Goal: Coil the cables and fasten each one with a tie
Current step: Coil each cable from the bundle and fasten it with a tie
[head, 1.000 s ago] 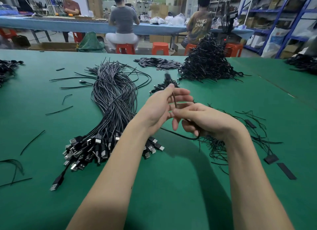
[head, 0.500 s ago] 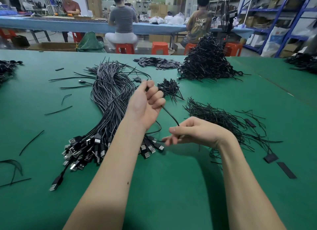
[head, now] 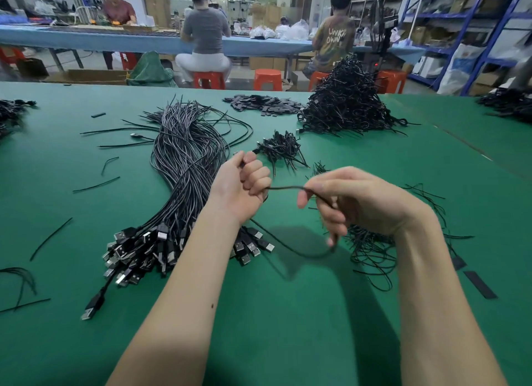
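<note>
Above a green table (head: 86, 342), the person's left hand (head: 244, 189) fists one black cable (head: 288, 187); it spans to the right hand (head: 354, 201), whose curled fingers grip it, slack drooping below.

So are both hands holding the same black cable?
Yes, the left hand and right hand both grip one black cable stretched between them.

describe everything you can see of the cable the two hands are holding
The cable is thin, black and round, seemingly rubber-sheathed. The left hand grips one part in a closed fist; a short taut span runs across to the right hand, whose fingers curl round it. Below the right hand it hangs in a slack loop just over the green table and runs back toward the left wrist. Its ends are hidden.
</note>
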Available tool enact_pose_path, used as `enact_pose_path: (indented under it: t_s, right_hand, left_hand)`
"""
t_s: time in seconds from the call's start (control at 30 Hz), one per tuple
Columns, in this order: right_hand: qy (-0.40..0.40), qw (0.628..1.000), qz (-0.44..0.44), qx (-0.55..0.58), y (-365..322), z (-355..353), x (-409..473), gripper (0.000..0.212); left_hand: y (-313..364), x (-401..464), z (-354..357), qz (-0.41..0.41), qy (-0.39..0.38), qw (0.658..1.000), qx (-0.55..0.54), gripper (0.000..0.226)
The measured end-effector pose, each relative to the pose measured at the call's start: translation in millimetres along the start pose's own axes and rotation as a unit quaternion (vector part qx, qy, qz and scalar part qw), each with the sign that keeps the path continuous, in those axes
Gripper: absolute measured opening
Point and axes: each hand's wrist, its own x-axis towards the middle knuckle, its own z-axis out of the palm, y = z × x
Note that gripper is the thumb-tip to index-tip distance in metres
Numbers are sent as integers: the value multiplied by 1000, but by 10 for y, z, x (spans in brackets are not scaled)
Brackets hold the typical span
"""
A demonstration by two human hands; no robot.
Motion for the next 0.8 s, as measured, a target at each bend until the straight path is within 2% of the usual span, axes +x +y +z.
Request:
enact_pose_path:
  t_s: [0.07,0.13,0.2,0.27,0.33,0.43,0.5,0.57,0.6,0.63,0.67,0.7,0.8]
  right_hand:
    - [-67,996,67,-1,31,-46,-49,25]
    - [-71,991,111,-11,114,-78,-41,21]
    - [-18,980,189,-60,241,-94,37,25]
    - [45,950,280,-129,389,-99,142,35]
    - [110,933,299,-166,496,-118,234,39]
    - [267,924,199,-187,544,-160,335,25]
    - [370,913,94,-142,502,-163,377,14]
    - [420,906,-10,-48,380,-138,405,8]
    - [420,906,-50,-7,302,-118,404,9]
    - [403,911,-82,21,224,-88,397,9]
    - [372,922,-106,31,155,-46,385,10]
    - [330,936,-120,29,108,-5,369,12]
    - [182,977,-104,41,114,56,319,19]
  left_hand:
    - [11,0,-10,15,-2,999,47,48]
    - [19,3,6,39,-7,994,101,46]
    - [33,-5,32,65,-28,989,128,45]
    - [51,-38,49,91,-61,982,152,45]
    - [38,-77,64,99,-102,970,195,46]
    - [15,-121,89,49,-179,938,293,48]
    - [-24,-139,106,0,-197,888,415,50]
    - [-108,-123,117,-30,-159,822,547,54]
    - [-159,-99,124,-34,-128,799,586,54]
    - [-220,-68,129,-27,-97,791,603,53]
    - [-275,-39,130,-11,-70,799,597,50]
    - [-321,-19,127,9,-50,823,566,47]
    - [-340,4,102,50,-39,908,414,44]
